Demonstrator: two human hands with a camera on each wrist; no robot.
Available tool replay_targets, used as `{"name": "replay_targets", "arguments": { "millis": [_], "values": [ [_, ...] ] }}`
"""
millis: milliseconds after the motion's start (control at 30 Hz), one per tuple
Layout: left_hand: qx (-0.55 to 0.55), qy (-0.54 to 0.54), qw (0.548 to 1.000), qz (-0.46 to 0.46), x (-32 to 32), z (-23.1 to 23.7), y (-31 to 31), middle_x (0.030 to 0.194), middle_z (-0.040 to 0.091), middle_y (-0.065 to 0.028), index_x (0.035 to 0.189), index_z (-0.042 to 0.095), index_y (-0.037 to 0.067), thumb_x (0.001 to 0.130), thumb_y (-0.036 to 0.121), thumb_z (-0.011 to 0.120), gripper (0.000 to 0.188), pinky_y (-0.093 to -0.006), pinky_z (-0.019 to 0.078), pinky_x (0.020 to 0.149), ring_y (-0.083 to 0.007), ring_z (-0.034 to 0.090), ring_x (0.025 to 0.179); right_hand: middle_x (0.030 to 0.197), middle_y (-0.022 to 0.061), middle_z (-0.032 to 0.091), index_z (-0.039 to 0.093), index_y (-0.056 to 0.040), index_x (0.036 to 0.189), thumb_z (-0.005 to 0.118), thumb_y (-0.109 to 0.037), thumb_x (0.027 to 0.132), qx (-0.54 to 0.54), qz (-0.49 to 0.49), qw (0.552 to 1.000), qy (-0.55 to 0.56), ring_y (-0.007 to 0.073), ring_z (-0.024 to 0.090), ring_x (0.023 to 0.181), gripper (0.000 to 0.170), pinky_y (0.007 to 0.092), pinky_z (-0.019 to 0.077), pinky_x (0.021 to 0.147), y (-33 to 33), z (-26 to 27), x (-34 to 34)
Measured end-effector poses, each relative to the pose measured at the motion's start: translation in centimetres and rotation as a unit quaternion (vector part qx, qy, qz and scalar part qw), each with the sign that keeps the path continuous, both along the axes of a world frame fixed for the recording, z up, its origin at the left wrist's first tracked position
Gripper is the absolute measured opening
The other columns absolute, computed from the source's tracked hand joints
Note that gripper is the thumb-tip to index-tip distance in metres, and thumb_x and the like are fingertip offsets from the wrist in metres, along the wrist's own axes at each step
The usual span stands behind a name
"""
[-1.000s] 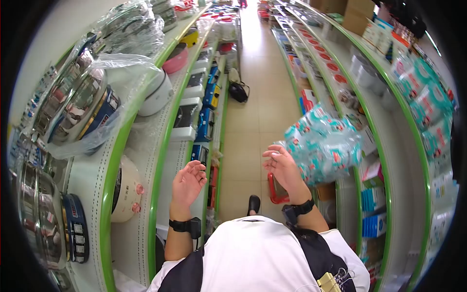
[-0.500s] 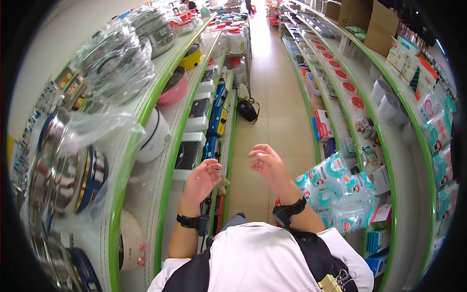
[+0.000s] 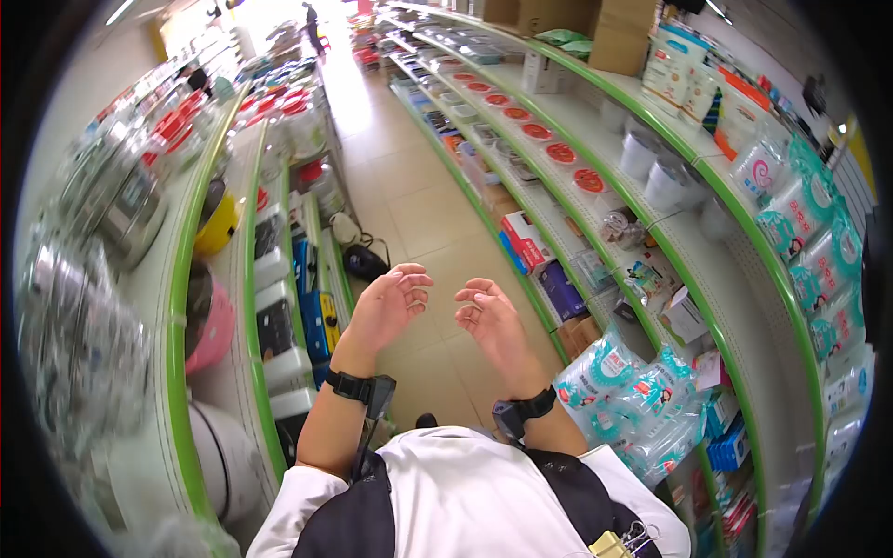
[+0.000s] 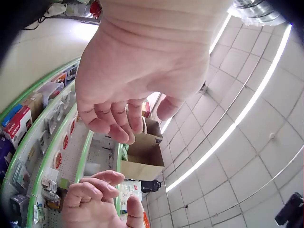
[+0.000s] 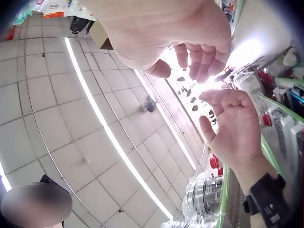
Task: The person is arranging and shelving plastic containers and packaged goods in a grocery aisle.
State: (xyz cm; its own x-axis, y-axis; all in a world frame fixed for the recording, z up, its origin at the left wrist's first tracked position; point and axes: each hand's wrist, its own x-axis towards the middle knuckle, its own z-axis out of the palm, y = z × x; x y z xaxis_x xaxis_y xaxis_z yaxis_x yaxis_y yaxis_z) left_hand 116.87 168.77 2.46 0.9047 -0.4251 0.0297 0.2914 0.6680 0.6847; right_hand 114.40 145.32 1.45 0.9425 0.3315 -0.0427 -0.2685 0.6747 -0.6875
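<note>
In the head view my left hand (image 3: 386, 305) is raised over the aisle with its fingers loosely bent, holding nothing. Across a small gap, my right hand (image 3: 493, 327) is lifted at about the same height, also holding nothing, its palm turned toward the left one. Both wrists carry black straps. Near the right forearm are clear packages with teal print (image 3: 642, 400), in front of the right-hand shelves. The left wrist view shows the left palm (image 4: 147, 71) with slack fingers; the right wrist view shows the right hand (image 5: 175, 38) likewise relaxed.
Green-edged shelves line both sides of the tiled aisle (image 3: 419, 214). On the left are wrapped steel pots (image 3: 121, 200) and a pink pot (image 3: 212, 321). A black bag (image 3: 366, 262) lies on the floor. Cardboard boxes (image 3: 619, 42) top the right shelves. A person (image 3: 313, 28) stands far off.
The head view has swung to the right, so the aisle and left shelves slide leftward. Both hands stay raised and empty; they remain close together.
</note>
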Motion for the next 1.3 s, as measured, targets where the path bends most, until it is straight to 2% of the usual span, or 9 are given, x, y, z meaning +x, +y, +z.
{"name": "replay_targets", "arguments": {
  "millis": [233, 367, 500, 633, 767, 933, 1100, 1300],
  "values": [
    [0.005, 0.036, 0.997, -0.063, 13.8, -0.7, 0.2, 0.118, 0.065, -0.0097, 0.126, 0.058, 0.006, 0.102, 0.029, 0.05, 0.034, -0.0365, 0.0487, 0.091, -0.0203, 0.06, 0.099, 0.113, 0.0105, 0.064, 0.053, -0.0074, 0.124, 0.056, -0.016, 0.098, -0.006, -0.098, 0.995, 0.035, 0.0181, 0.065, 0.09, 0.028, 0.0335, 0.0523, 0.085, -0.2, -1.5, 10.3],
    [0.001, 0.071, 0.995, -0.064, 22.2, -1.9, 0.7, 0.115, 0.068, -0.0101, 0.125, 0.061, 0.005, 0.102, 0.029, 0.05, 0.035, -0.0378, 0.051, 0.09, -0.0229, 0.063, 0.099, 0.111, 0.0078, 0.064, 0.052, -0.0094, 0.123, 0.059, -0.019, 0.097, 0.002, -0.118, 0.993, 0.03, 0.0152, 0.064, 0.089, 0.028, 0.0321, 0.051, 0.086, -1.0, -2.4, 18.8],
    [0.017, 0.047, 0.997, -0.065, 30.6, -1.5, 2.5, 0.114, 0.069, -0.0102, 0.125, 0.062, 0.005, 0.101, 0.029, 0.051, 0.035, -0.0387, 0.0518, 0.089, -0.0233, 0.064, 0.098, 0.11, 0.0071, 0.065, 0.053, -0.0112, 0.121, 0.06, -0.02, 0.097, -0.007, -0.126, 0.992, 0.023, 0.0147, 0.064, 0.088, 0.026, 0.0318, 0.0513, 0.085, -2.3, -2.2, 29.0],
    [0.011, 0.062, 0.998, -0.025, 38.2, -0.7, 5.5, 0.116, 0.071, -0.0102, 0.124, 0.065, 0.006, 0.101, 0.029, 0.05, 0.035, -0.0406, 0.0525, 0.087, -0.0238, 0.065, 0.097, 0.108, 0.0082, 0.066, 0.055, -0.0109, 0.12, 0.058, -0.017, 0.098, -0.034, -0.148, 0.988, 0.017, 0.0171, 0.066, 0.085, 0.023, 0.034, 0.0525, 0.083, -4.0, -0.3, 38.7],
    [-0.014, 0.103, 0.994, 0.042, 43.9, -3.0, 9.4, 0.115, 0.071, -0.0099, 0.125, 0.064, 0.005, 0.102, 0.03, 0.049, 0.037, -0.0404, 0.053, 0.086, -0.0244, 0.065, 0.097, 0.108, 0.007, 0.066, 0.054, -0.0116, 0.12, 0.06, -0.02, 0.098, -0.056, -0.137, 0.989, 0.006, 0.0151, 0.066, 0.085, 0.025, 0.0322, 0.0524, 0.083, -6.7, 1.3, 45.5],
    [-0.055, 0.175, 0.979, 0.093, 51.2, -6.9, 12.6, 0.11, 0.074, -0.0083, 0.117, 0.068, 0.006, 0.102, 0.029, 0.049, 0.034, -0.0396, 0.0529, 0.083, -0.0239, 0.065, 0.095, 0.108, 0.0077, 0.066, 0.056, -0.0107, 0.118, 0.058, -0.019, 0.098, -0.093, -0.202, 0.974, 0.053, 0.0154, 0.066, 0.083, 0.022, 0.0319, 0.0536, 0.079, -9.6, -0.5, 53.2],
    [-0.068, 0.206, 0.974, 0.067, 64.0, -10.0, 14.1, 0.111, 0.074, -0.0085, 0.117, 0.069, 0.008, 0.102, 0.029, 0.049, 0.033, -0.0391, 0.0537, 0.083, -0.0236, 0.068, 0.091, 0.106, 0.0095, 0.067, 0.057, -0.0102, 0.117, 0.059, -0.018, 0.098, -0.1, -0.274, 0.951, 0.102, 0.0177, 0.067, 0.079, 0.021, 0.0326, 0.0561, 0.072, -12.4, -3.6, 61.0],
    [-0.06, 0.121, 0.991, 0.008, 80.6, -6.0, 12.4, 0.109, 0.071, -0.008, 0.119, 0.063, 0.006, 0.101, 0.027, 0.05, 0.03, -0.0376, 0.0526, 0.082, -0.0216, 0.064, 0.091, 0.108, 0.0094, 0.066, 0.058, -0.0118, 0.117, 0.06, -0.021, 0.098, -0.094, -0.359, 0.923, 0.1, 0.0204, 0.067, 0.083, 0.021, 0.0354, 0.0557, 0.075, -12.7, -3.1, 68.9]
  ]
}}
